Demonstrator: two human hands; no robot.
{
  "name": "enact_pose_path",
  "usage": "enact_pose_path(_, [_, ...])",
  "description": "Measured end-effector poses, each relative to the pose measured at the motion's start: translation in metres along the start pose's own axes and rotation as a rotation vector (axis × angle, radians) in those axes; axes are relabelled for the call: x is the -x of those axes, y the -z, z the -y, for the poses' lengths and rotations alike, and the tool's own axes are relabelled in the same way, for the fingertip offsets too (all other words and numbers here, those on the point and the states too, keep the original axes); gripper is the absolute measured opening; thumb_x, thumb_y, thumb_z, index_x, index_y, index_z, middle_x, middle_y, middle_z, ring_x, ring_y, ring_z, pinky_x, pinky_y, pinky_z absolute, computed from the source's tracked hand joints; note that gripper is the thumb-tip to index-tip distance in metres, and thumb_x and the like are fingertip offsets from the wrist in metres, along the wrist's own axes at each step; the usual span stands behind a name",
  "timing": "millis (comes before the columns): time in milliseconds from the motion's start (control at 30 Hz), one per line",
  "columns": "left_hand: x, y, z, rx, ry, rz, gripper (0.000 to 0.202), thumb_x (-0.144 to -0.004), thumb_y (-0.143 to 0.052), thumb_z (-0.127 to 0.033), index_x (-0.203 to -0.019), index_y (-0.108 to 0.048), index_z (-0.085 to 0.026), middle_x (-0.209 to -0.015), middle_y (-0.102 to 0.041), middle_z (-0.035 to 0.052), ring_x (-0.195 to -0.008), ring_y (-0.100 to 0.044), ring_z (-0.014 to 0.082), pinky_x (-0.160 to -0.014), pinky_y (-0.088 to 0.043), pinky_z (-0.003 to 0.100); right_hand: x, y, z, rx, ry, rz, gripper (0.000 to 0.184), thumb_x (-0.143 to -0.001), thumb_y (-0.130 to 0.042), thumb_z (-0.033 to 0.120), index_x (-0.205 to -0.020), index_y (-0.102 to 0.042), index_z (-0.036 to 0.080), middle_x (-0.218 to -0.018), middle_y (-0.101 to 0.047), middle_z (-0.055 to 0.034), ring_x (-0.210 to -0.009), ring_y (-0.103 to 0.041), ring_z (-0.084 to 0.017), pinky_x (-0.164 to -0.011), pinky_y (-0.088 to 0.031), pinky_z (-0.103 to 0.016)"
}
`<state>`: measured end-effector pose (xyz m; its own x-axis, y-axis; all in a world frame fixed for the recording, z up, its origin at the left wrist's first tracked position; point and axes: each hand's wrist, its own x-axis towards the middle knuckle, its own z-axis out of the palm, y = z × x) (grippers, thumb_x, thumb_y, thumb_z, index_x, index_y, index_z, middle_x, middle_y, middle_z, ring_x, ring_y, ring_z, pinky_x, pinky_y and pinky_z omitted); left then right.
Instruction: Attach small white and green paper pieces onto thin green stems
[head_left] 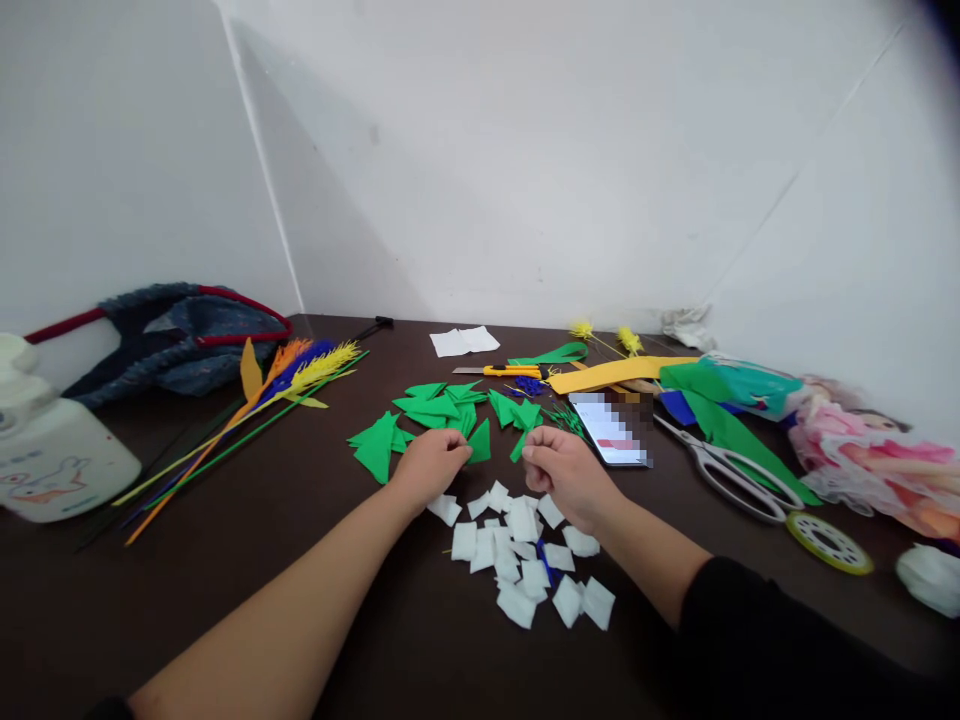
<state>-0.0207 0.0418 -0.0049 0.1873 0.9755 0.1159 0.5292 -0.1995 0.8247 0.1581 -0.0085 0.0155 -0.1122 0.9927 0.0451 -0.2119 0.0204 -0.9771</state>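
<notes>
My left hand [433, 464] pinches a green paper leaf [480, 442] between thumb and fingertips, above the table. To its right, my right hand [568, 474] is closed with the fingers curled. A narrow green piece [517, 450] shows beside its fingertips, but I cannot tell whether the hand grips it. Beyond my hands lie several cut green paper leaves [431, 408] in loose heaps. Nearer to me, many small white paper squares [517, 550] are scattered, some overlapping, with a bit of blue [547, 565] among them.
Behind the leaves is a yellow utility knife [517, 371], blade out. On the right are a phone [611, 430], scissors [727, 475], a tape roll [829, 543] and dolls [862, 440]. Leftward are paper wheat stalks [255, 420], a white bottle [64, 450] and a denim bag [187, 325].
</notes>
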Motion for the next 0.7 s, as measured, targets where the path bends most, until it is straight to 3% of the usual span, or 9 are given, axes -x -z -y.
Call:
enact_pose_path(100, [-0.006, 0.004, 0.0, -0.068, -0.035, -0.086, 0.009, -0.059, -0.063, -0.031, -0.06, -0.063, -0.022, -0.065, -0.057, 0.0012, -0.064, -0.048, 0.0176, -0.056, -0.031, 0.025, 0.001, 0.001, 0.001, -0.024, 0.013, 0.048, 0.012, -0.064, -0.055, 0.02, -0.062, -0.043, 0.017, -0.04, -0.039, 0.0087, -0.037, -0.029, -0.005, -0.041, -0.02, -0.02])
enact_pose_path(200, [-0.001, 0.003, -0.013, 0.015, -0.104, -0.149, 0.02, -0.065, -0.061, -0.037, -0.078, -0.065, -0.022, -0.083, -0.059, 0.0037, -0.079, -0.051, 0.0201, -0.07, -0.036, 0.028, 0.005, 0.002, 0.0, -0.007, 0.019, 0.128, 0.009, -0.066, -0.053, 0.018, -0.064, -0.044, 0.018, -0.041, -0.041, 0.0084, -0.038, -0.032, -0.005, -0.041, -0.021, -0.021])
enact_pose_path(267, [0.009, 0.001, -0.026, 0.29, -0.102, 0.013, 0.027, -0.074, -0.053, -0.04, -0.088, -0.062, -0.019, -0.088, -0.06, 0.0054, -0.083, -0.053, 0.0194, -0.076, -0.038, 0.031, 0.007, 0.003, 0.0, 0.008, 0.021, 0.197, 0.007, -0.067, -0.052, 0.016, -0.065, -0.045, 0.018, -0.041, -0.042, 0.0083, -0.038, -0.033, -0.005, -0.042, -0.023, -0.02])
enact_pose_path(333, [0.02, -0.003, -0.039, 0.644, -0.016, 0.287, 0.032, -0.078, -0.049, -0.041, -0.099, -0.057, -0.018, -0.1, -0.058, 0.0076, -0.085, -0.054, 0.018, -0.078, -0.04, 0.033, 0.008, 0.003, 0.0, 0.041, 0.029, 0.256, 0.007, -0.066, -0.051, 0.013, -0.064, -0.046, 0.017, -0.043, -0.044, 0.0081, -0.038, -0.034, -0.005, -0.041, -0.023, -0.019])
enact_pose_path(433, [0.033, -0.006, -0.048, 0.883, 0.033, 0.516, 0.035, -0.077, -0.056, -0.033, -0.108, -0.05, -0.018, -0.097, -0.056, 0.0078, -0.085, -0.055, 0.0169, -0.078, -0.042, 0.033, 0.009, 0.005, 0.002, 0.108, 0.043, 0.318, 0.007, -0.066, -0.051, 0.012, -0.063, -0.047, 0.017, -0.044, -0.045, 0.0078, -0.038, -0.035, -0.005, -0.039, -0.023, -0.018])
enact_pose_path(600, [0.034, -0.003, -0.047, 0.922, 0.066, 0.508, 0.043, -0.069, -0.065, -0.019, -0.109, -0.051, -0.019, -0.088, -0.056, 0.0031, -0.073, -0.054, 0.0103, -0.068, -0.041, 0.024, 0.008, 0.012, 0.005, 0.198, 0.057, 0.318, 0.006, -0.065, -0.051, 0.011, -0.063, -0.048, 0.017, -0.044, -0.045, 0.008, -0.038, -0.037, -0.005, -0.038, -0.025, -0.017])
enact_pose_path(700, [0.032, -0.001, -0.048, 0.919, 0.082, 0.468, 0.043, -0.066, -0.067, -0.017, -0.106, -0.053, -0.018, -0.087, -0.057, 0.0033, -0.069, -0.054, 0.0095, -0.065, -0.041, 0.023, 0.006, 0.017, 0.006, 0.22, 0.046, 0.288, 0.006, -0.064, -0.051, 0.012, -0.063, -0.048, 0.017, -0.043, -0.044, 0.0083, -0.038, -0.036, -0.004, -0.037, -0.024, -0.017])
